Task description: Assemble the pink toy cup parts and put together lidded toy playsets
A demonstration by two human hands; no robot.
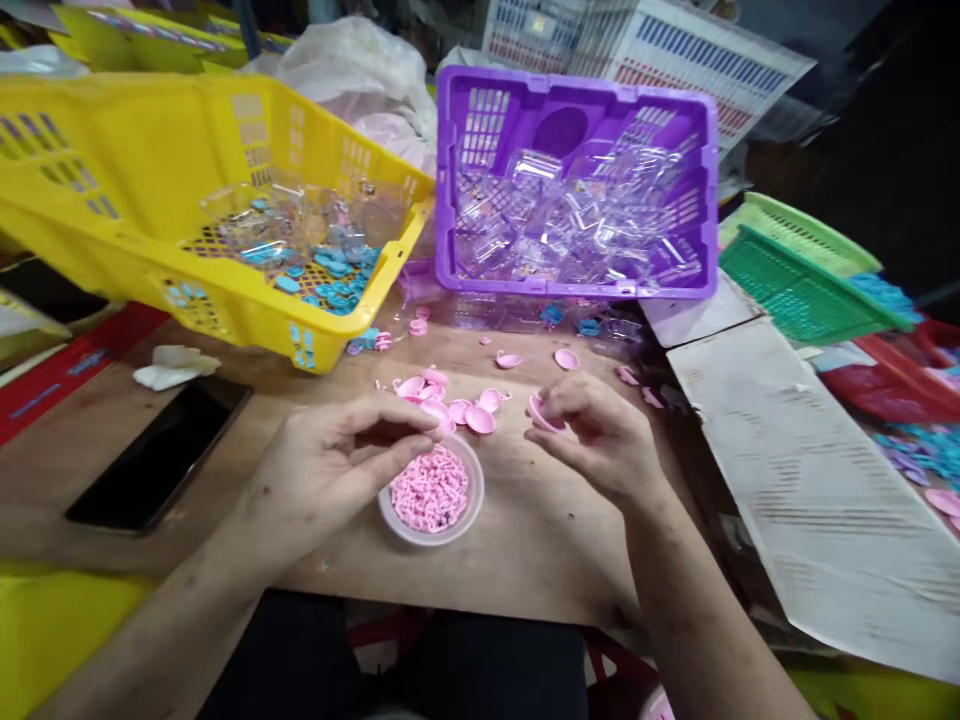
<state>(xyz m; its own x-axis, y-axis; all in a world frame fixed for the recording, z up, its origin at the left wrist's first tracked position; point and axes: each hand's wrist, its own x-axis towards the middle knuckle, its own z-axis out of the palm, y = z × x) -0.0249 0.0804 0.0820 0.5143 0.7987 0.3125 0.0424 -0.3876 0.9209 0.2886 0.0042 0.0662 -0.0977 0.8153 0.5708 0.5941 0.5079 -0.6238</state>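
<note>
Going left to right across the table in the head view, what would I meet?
Black phone, left hand, bowl of pink bits, right hand holding a pink disc, white cardboard sheet.

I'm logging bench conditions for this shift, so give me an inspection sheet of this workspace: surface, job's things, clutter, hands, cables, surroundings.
Surface: brown table, partly covered by a white sheet at the right.
Job's things: bowl of tiny pink bits below the left hand; loose pink caps behind it.
Clutter: phone, crumpled tissue, stray pink and blue pieces farther back on the table.
Grippers: left hand pinched over the bowl, contents unclear; right hand grips one pink cap.
Cables: nothing seen.
Surroundings: yellow basket and purple basket holding clear plastic parts; green baskets at right.
</note>
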